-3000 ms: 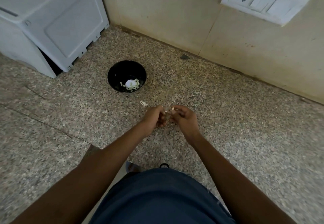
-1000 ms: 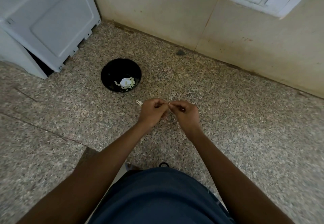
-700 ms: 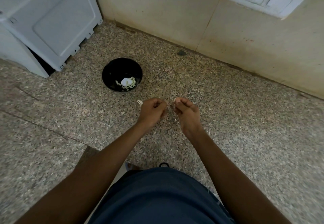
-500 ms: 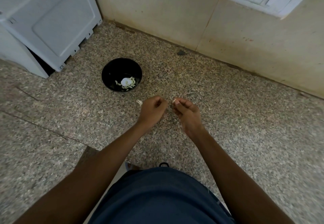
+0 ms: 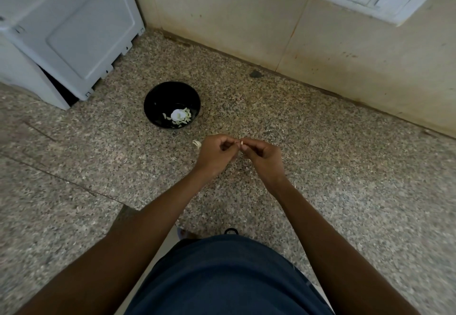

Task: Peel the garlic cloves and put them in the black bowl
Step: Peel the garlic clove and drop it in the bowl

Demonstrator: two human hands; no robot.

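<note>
Speckled granite counter [image 5: 320,166], beige wall [image 5: 234,18]

Both hands [image 5: 240,153] pinch garlic clove [image 5: 242,144] near black bowl [image 5: 158,97].

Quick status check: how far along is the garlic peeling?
Done: the black bowl already holds several pale peeled cloves. In hand: the right hand pinches a small white clove, with the left hand working at it. Left: drop it in; a white scrap lies on the counter.
</note>
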